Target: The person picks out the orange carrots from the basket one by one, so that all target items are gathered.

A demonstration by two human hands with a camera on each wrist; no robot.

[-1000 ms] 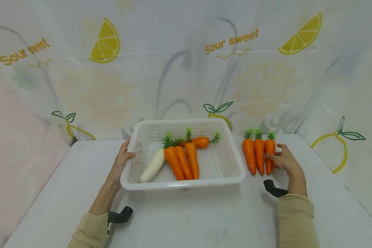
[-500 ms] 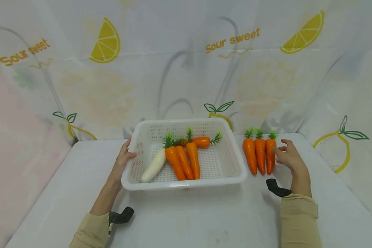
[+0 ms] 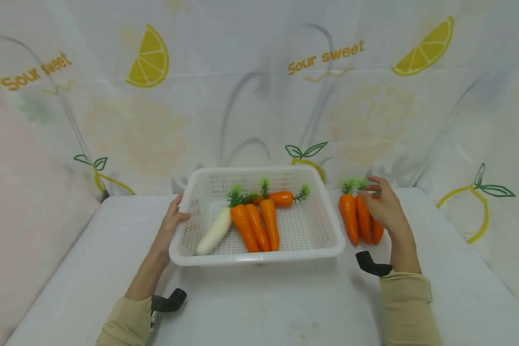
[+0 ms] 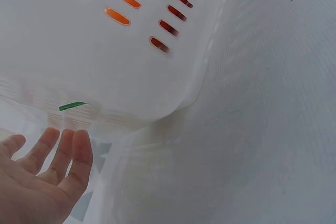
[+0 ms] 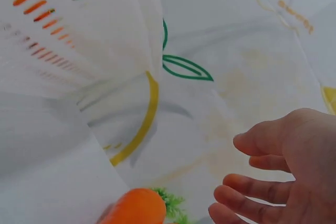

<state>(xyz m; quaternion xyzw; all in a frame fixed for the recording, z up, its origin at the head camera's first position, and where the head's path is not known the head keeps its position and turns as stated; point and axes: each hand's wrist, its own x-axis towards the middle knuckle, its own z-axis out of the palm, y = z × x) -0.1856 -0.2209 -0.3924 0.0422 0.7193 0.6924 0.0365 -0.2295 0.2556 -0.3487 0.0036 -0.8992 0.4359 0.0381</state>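
A white plastic basket [image 3: 259, 258] holds a white radish [image 3: 215, 233] and several carrots with green tops, one carrot [image 3: 281, 198] lying crosswise at the back. My left hand [image 3: 171, 223] is at the basket's left side; in the left wrist view its fingers [image 4: 81, 148] are extended by the basket wall. To the right of the basket, three carrots lie side by side: a left carrot [image 3: 349, 218], a middle carrot [image 3: 363, 220] and a right carrot [image 3: 378, 233]. Over the right two hovers my right hand [image 3: 387, 209], fingers spread and loosely bent, covering the right carrot's top. Nothing is in its grasp.
A white-covered table [image 3: 259, 302] lies beneath everything. Behind it hangs a printed cloth backdrop [image 3: 225, 120] with lemon drawings. Each wrist carries a black camera mount, one left mount [image 3: 169, 301] and one right mount [image 3: 372, 264].
My right hand drew slightly right off the right carrot, then moved left and away from me over the right two carrots. The left hand and the basket look nearly unmoved.
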